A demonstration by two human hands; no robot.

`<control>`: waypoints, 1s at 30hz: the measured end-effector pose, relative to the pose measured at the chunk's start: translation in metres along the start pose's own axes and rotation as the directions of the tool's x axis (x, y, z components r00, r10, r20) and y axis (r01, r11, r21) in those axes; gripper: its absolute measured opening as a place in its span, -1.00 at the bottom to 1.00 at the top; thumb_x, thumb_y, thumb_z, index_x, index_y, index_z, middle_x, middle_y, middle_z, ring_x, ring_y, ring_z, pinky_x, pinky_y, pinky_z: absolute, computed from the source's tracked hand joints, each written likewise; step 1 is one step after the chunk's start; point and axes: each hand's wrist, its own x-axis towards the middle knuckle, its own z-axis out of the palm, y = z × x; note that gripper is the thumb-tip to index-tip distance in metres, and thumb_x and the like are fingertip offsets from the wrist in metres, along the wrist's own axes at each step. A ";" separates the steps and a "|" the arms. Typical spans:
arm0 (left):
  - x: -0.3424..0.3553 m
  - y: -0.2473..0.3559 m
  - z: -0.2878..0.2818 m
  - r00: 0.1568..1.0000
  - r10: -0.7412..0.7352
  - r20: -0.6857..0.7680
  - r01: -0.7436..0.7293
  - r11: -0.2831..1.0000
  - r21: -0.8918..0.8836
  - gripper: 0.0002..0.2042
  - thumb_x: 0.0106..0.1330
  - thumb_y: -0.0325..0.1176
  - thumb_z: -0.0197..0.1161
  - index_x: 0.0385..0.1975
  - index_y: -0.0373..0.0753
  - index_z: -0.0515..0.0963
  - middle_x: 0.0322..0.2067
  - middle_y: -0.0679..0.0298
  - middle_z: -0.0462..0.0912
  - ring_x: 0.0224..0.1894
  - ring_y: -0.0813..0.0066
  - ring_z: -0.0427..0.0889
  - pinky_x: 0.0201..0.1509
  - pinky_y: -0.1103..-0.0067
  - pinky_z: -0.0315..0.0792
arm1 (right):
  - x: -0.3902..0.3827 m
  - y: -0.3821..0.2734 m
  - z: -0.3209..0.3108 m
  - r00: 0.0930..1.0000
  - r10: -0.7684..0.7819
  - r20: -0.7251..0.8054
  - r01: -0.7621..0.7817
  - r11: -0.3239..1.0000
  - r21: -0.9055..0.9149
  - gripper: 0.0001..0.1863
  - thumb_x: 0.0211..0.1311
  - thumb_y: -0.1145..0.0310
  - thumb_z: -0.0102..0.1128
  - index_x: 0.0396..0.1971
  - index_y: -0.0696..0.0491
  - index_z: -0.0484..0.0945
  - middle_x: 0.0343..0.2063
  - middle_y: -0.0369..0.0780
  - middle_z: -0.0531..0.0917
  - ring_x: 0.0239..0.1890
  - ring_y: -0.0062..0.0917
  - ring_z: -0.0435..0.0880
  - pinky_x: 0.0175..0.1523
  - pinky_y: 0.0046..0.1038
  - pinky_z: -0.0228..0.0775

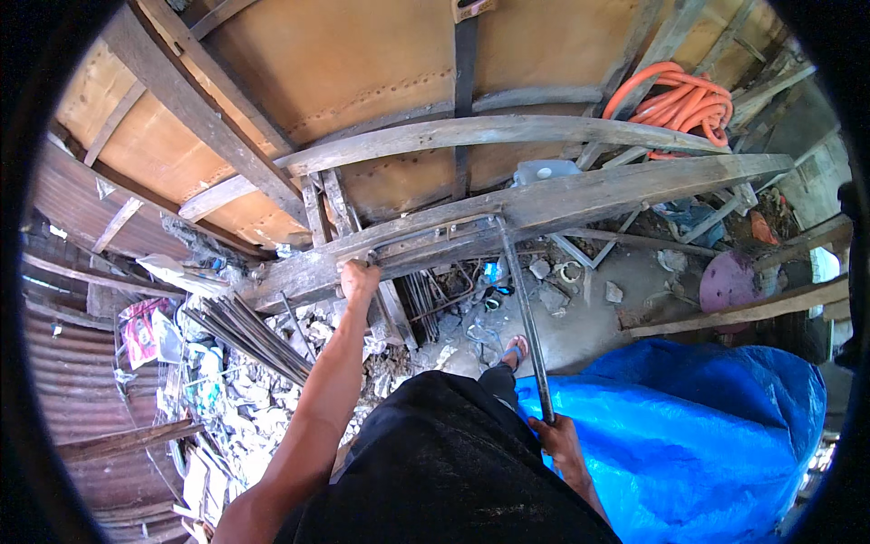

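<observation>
My right hand [560, 442] is wrapped round the near end of a long dark metal pipe [524, 313]. From there the pipe reaches up to a heavy weathered wooden beam [625, 190], where its far end meets a thin metal rod [426, 238]. The rod lies along the beam's top, among small metal pieces fixed there. At the beam's left part my left hand [360, 275] is closed on the rod's left end, with the fingertips partly hidden.
A bundle of metal rods [249, 340] leans over rubble [245, 408] at left. A blue tarp [680, 435] covers something at near right. Behind the beam is another curved timber [471, 132]; an orange hose [684, 104] hangs at far right. Stones lie on the floor [589, 313].
</observation>
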 end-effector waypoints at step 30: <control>-0.133 -0.083 -0.052 0.887 0.072 0.457 0.400 0.377 -0.836 -0.86 0.27 -0.34 0.04 -0.43 -0.25 0.45 -0.63 0.30 0.49 -0.57 0.54 0.45 -0.47 0.65 0.30 | 0.006 -0.033 -0.170 0.723 -0.688 0.065 0.426 0.370 -0.825 -0.68 -0.16 0.36 0.32 -0.64 0.08 0.28 -0.75 -0.06 0.42 -0.66 -0.10 0.45 -0.59 -0.23 0.19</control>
